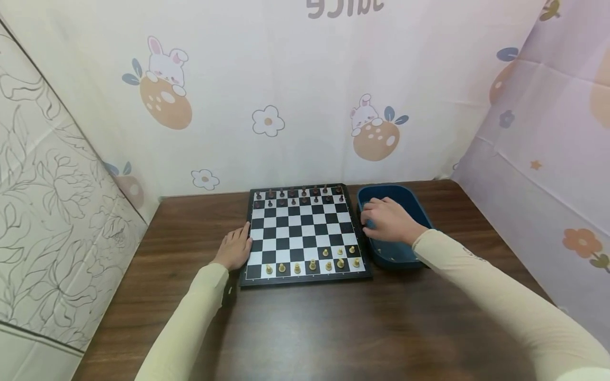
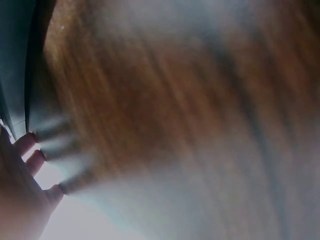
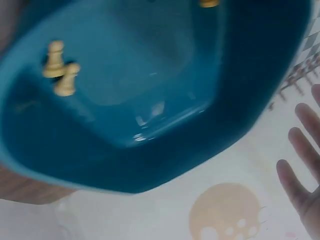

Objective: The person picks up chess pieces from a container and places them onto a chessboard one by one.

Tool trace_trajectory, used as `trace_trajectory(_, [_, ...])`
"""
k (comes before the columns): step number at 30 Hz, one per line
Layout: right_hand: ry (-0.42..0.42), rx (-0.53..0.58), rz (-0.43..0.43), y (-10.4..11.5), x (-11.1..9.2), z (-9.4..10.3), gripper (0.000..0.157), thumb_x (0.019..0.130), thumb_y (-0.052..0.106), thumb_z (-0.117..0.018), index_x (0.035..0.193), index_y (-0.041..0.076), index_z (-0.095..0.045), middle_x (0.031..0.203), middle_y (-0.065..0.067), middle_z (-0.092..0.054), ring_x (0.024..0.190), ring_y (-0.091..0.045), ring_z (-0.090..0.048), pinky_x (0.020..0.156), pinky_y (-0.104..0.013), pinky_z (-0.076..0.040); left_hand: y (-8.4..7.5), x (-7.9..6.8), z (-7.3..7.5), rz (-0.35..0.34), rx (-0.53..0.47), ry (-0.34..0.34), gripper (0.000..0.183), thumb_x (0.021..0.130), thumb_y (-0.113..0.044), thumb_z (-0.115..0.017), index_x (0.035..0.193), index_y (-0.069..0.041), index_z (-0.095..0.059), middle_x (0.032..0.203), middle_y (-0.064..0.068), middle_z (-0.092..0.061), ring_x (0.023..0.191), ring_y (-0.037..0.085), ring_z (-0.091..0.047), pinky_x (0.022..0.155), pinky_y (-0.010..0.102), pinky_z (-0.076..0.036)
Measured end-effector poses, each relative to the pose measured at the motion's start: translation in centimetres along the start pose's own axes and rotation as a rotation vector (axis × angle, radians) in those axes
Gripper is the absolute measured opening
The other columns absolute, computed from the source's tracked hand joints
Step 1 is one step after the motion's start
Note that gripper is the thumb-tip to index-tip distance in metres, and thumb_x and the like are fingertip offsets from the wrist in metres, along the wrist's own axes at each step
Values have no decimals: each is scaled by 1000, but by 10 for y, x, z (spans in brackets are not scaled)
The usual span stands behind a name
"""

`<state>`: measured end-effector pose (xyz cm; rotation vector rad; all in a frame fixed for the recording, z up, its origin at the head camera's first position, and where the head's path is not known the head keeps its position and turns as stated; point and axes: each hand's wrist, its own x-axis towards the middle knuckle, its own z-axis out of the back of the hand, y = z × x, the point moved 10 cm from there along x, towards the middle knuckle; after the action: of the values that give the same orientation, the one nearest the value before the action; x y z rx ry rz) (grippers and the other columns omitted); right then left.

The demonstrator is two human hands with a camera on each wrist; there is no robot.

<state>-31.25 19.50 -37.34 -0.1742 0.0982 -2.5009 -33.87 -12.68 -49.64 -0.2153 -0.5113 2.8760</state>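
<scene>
A black-and-white chessboard (image 1: 295, 231) lies on the table, with several dark chess pieces (image 1: 292, 193) in two rows along its far side. Along the near side stand several pale pieces (image 1: 312, 264), with three pale pawns (image 1: 340, 251) in front of them at the right. My left hand (image 1: 234, 248) rests against the board's left edge, fingers extended. Over the left part of a blue bin (image 1: 397, 190) hovers my right hand (image 1: 387, 219); the right wrist view shows its fingers (image 3: 304, 145) spread, with nothing seen between them. Inside the bin lie two pale pawns (image 3: 65, 80) close together and another pale piece (image 3: 209, 3), partly cut off.
The bin stands right beside the board on a brown wooden table (image 1: 305, 328). A patterned cloth (image 1: 314, 153) hangs just behind the table, and another cloth (image 1: 538, 211) hangs along the right side. A panel with flower line drawings (image 1: 57, 201) borders the left.
</scene>
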Motion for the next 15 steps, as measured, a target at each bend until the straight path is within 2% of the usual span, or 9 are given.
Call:
trace_trajectory(5, [48,-10,-53,-16,-17,-14,12,77,28,-76,80,17,-73,86,0,-64,81,-20,-53,69,-39,-46,0,0,0,-2,-2,-8,56,103,-25,-30,152,-1,-15,147,26,-30,134,43,-26,112,56,-14])
trace_trajectory(15, [161,16,-46,-15,-40,-46,19,74,31,-80,69,17,-68,74,3,-58,74,-19,-51,60,-36,-43,0,1,-1,-3,-2,-5,56,103,-25,-30,152,-1,-15,147,26,-30,134,43,-26,111,56,-14])
